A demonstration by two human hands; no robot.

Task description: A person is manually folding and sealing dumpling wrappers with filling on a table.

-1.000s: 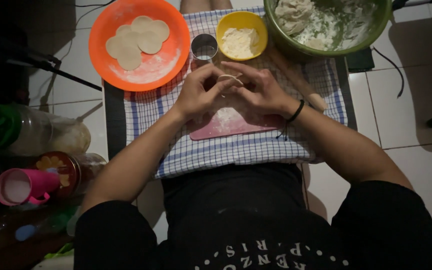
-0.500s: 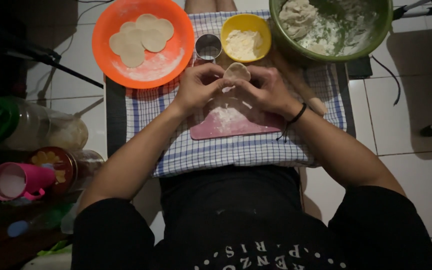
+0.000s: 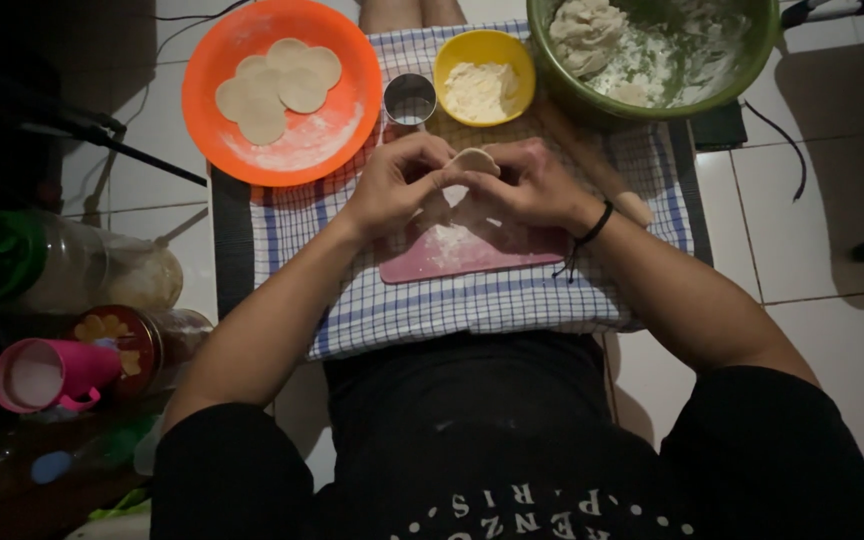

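My left hand (image 3: 397, 182) and my right hand (image 3: 530, 183) meet over a pink cutting board (image 3: 472, 255) dusted with flour. Between their fingertips they pinch a small round piece of pale dough (image 3: 474, 160), held just above the board. A black band circles my right wrist. The board lies on a blue-and-white checked cloth (image 3: 432, 310). Behind the hands stand a round metal cutter (image 3: 410, 99) and a yellow bowl of flour (image 3: 484, 77).
An orange plate (image 3: 337, 130) at the back left carries several flat dough rounds. A green bowl (image 3: 592, 95) of dough and flour sits at the back right. A wooden rolling pin (image 3: 602, 175) lies under my right wrist. Jars and a pink cup (image 3: 47, 375) stand left.
Both hands have kept working the dough piece together; it now shows between the fingertips, lifted slightly toward the cutter. The view has shifted a little.
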